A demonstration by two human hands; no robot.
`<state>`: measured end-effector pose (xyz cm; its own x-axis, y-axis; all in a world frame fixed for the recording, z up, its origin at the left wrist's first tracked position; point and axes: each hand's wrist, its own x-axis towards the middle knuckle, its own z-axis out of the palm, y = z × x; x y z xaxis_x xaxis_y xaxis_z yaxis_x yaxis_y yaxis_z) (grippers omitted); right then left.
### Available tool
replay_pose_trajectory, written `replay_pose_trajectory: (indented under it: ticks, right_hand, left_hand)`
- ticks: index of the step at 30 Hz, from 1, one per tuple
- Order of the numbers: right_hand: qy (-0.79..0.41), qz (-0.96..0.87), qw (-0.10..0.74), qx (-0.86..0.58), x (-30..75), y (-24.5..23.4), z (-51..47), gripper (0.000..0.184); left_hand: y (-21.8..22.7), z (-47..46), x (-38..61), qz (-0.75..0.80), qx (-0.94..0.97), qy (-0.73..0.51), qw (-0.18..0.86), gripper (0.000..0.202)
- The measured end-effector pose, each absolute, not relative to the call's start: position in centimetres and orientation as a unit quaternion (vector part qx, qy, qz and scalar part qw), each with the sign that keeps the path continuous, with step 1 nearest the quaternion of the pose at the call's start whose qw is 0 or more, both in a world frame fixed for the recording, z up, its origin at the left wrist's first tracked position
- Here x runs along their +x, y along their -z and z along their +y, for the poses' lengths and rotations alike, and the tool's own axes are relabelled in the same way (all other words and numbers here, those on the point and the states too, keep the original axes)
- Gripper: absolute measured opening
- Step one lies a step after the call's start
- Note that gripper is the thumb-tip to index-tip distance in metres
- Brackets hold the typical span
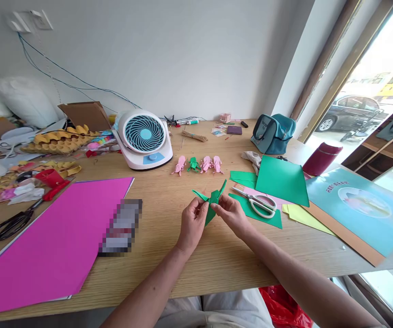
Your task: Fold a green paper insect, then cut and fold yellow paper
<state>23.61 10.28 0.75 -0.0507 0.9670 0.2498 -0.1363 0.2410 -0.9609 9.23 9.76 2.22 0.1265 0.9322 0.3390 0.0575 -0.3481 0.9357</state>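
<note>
While angled inward, pinching green paper (214, 197) with left hand (192, 222) and right hand (232, 212). Held inside table edge (213, 287), near white-handled scissors (252, 199)

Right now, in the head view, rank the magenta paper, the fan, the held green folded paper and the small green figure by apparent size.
1. Magenta paper
2. Fan
3. Held green folded paper, partly hidden
4. Small green figure

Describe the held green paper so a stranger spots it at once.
From the fan, go down and right past the row of figures. Between the left hand and right hand is the folded paper, two narrow tips spreading upward. It alone is held; the green sheet rightward lies loose.
</note>
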Motion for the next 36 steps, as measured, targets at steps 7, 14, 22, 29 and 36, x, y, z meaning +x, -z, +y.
replay_pose_trajectory:
  ticks: [7, 14, 22, 29, 36]
  right_hand:
    - [-0.510, -0.520, 0.567, -0.384, 23.5, -0.3, 10.6, 0.043]
    - [-0.577, -0.507, 0.536, -0.350, 24.2, -1.3, 10.3, 0.041]
    - [-0.558, -0.489, 0.569, -0.355, 24.5, -1.5, 10.5, 0.041]
    - [-0.535, -0.497, 0.580, -0.361, 24.2, -1.8, 10.5, 0.042]
    - [-0.533, -0.507, 0.575, -0.358, 24.2, -1.9, 10.4, 0.042]
  left_hand:
    - [-1.3, 11.0, 8.5, 0.367, 0.629, -0.493, 0.476, 0.024]
    - [-1.3, 11.7, 8.1, 0.325, 0.551, -0.495, 0.588, 0.029]
    - [-1.3, 11.6, 8.2, 0.336, 0.524, -0.483, 0.616, 0.031]
    - [-1.3, 11.5, 8.4, 0.340, 0.519, -0.489, 0.614, 0.036]
    - [-1.6, 11.3, 8.7, 0.351, 0.523, -0.519, 0.578, 0.043]
